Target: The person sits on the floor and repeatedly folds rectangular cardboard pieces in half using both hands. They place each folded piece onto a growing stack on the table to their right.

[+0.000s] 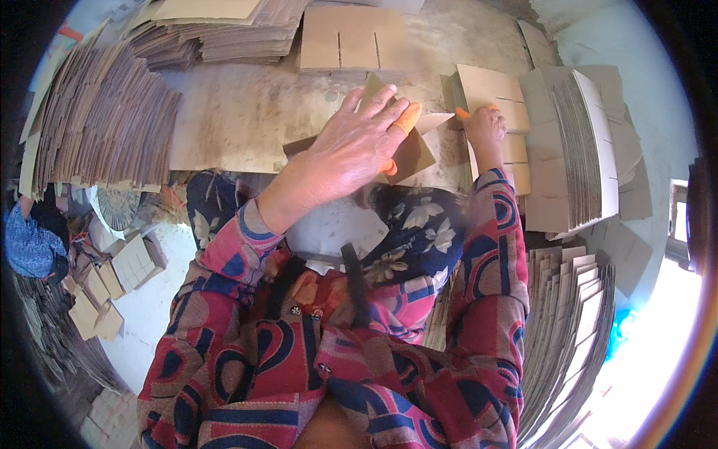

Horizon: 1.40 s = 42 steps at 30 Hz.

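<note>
My left hand (351, 138) is around a few brown cardboard pieces (415, 156) that cross one another above the table's near edge. Orange covers show on a finger and on the thumb, and the palm hides part of the cardboard. To the right, my right hand (488, 135) rests at a stack of slotted cardboard sheets (516, 150). Its thumb and forefinger, both in orange covers, are at the left part of the top sheet. The fingers are curled, and their undersides cannot be seen.
Tall rows of cardboard (105, 112) stand at the left of the wooden table (232, 127). More slotted sheets (351, 37) lie at the back, with upright sheets (580, 150) at the right. Cardboard also fills the floor at lower right. Another person (34, 236) is at far left.
</note>
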### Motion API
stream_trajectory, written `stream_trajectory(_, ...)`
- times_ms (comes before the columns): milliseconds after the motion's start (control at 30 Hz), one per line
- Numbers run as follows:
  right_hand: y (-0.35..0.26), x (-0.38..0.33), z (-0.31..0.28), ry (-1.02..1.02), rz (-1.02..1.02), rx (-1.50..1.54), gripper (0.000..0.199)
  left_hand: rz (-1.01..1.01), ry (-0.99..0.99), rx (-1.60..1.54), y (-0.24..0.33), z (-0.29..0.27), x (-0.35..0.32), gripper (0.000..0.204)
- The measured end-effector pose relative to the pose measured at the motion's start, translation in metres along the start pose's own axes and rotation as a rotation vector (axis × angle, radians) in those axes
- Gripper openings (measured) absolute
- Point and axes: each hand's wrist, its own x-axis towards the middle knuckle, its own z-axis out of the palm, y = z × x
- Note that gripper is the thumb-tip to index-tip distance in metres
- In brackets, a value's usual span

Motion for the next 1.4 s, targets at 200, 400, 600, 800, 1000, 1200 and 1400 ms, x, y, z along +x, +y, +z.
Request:
stream_trajectory(200, 0.016, 0.01, -0.002, 0.141, -0.365, 0.018, 0.022, -0.126, 0.28, -0.18, -0.01, -0.017, -0.021, 0.082)
stream_trajectory(400, 0.017, -0.005, -0.007, 0.264, -0.447, -0.002, 0.014, -0.184, 0.4, -0.099, -0.025, -0.028, -0.062, 0.068)
stream_trajectory(600, 0.033, 0.008, -0.017, 0.209, -0.422, 0.159, 0.022, -0.068, 0.448, -0.189, -0.026, -0.013, -0.071, 0.042)
stream_trajectory(800, 0.047, -0.001, -0.028, 0.282, -0.401, 0.36, 0.015, -0.154, 0.318, -0.228, -0.031, 0.008, -0.06, 0.037)
stream_trajectory(1000, 0.038, -0.023, -0.112, 0.689, -0.34, 0.079, 0.006, -0.205, 0.443, -0.297, -0.036, -0.012, -0.078, 0.049)
stream_trajectory(1200, -0.006, -0.142, -0.264, 0.756, -0.462, 0.847, 0.033, -0.224, 0.418, -0.282, -0.033, -0.015, -0.098, 0.047)
stream_trajectory(1400, -0.032, -0.177, -0.278, 0.397, -0.508, 1.02, 0.029, -0.276, 0.387, -0.342, -0.03, 0.001, -0.097, 0.025)
